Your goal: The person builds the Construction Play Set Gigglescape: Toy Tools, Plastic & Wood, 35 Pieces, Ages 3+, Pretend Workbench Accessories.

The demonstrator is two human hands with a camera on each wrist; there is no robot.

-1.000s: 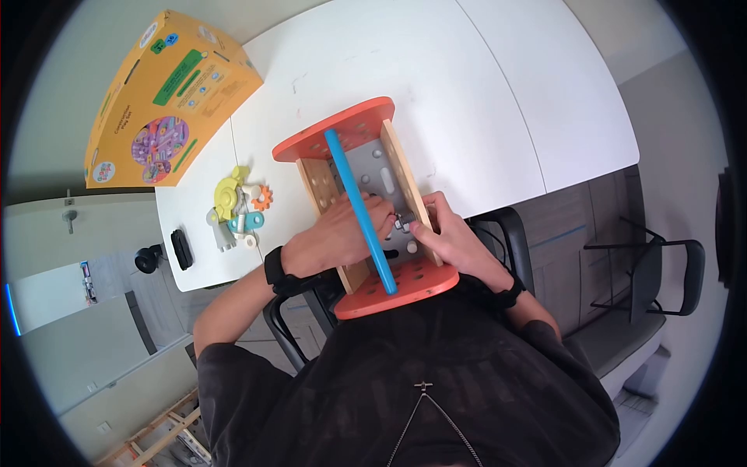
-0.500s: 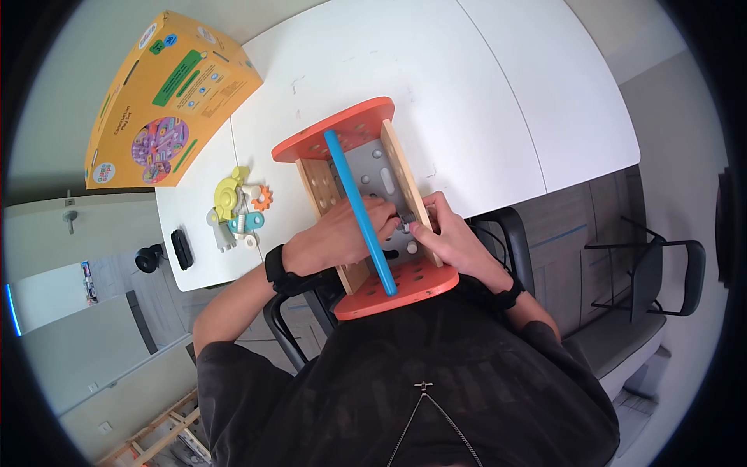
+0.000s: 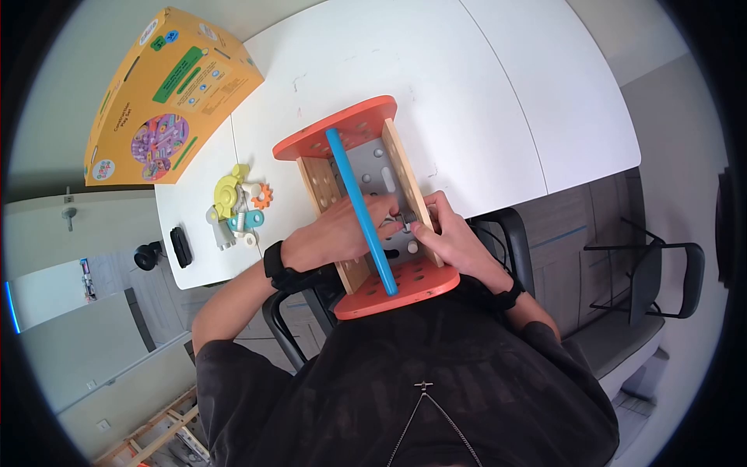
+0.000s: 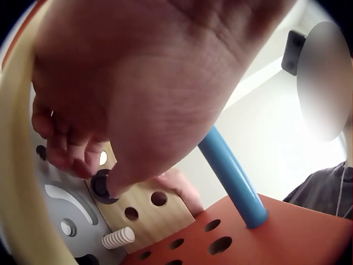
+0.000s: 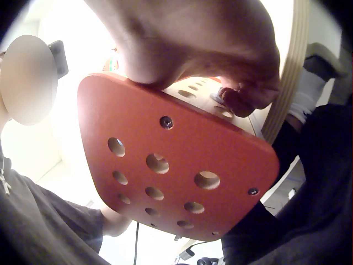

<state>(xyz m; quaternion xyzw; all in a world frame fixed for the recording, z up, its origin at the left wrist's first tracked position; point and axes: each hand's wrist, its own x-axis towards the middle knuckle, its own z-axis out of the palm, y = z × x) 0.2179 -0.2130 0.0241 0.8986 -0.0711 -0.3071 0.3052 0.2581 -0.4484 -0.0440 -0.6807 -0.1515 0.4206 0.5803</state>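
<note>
An orange-ended toy box with wooden sides (image 3: pixel 402 167) and a blue bar (image 3: pixel 354 194) stands at the table's near edge. My left hand (image 3: pixel 336 232) reaches under the bar into the box. In the left wrist view its thumb and fingers pinch a dark round piece (image 4: pixel 102 186) against the inner face of a wooden side. My right hand (image 3: pixel 455 237) grips that side from outside, thumb at its top edge; its curled fingertips (image 5: pixel 248 99) show beyond the orange end panel (image 5: pixel 176 165). A ridged white screw (image 4: pixel 118 238) sticks out near the grey base.
Yellow, orange, teal and grey toy parts (image 3: pixel 227 194) lie on the white table (image 3: pixel 482 117), left of the box. A yellow carton (image 3: pixel 175 101) stands at the back left, and a black case (image 3: pixel 180 247) lies at the left edge. Black chairs are beside the table.
My left fingers have shifted slightly around the piece at the side's inner face. The box and my right hand have hardly moved.
</note>
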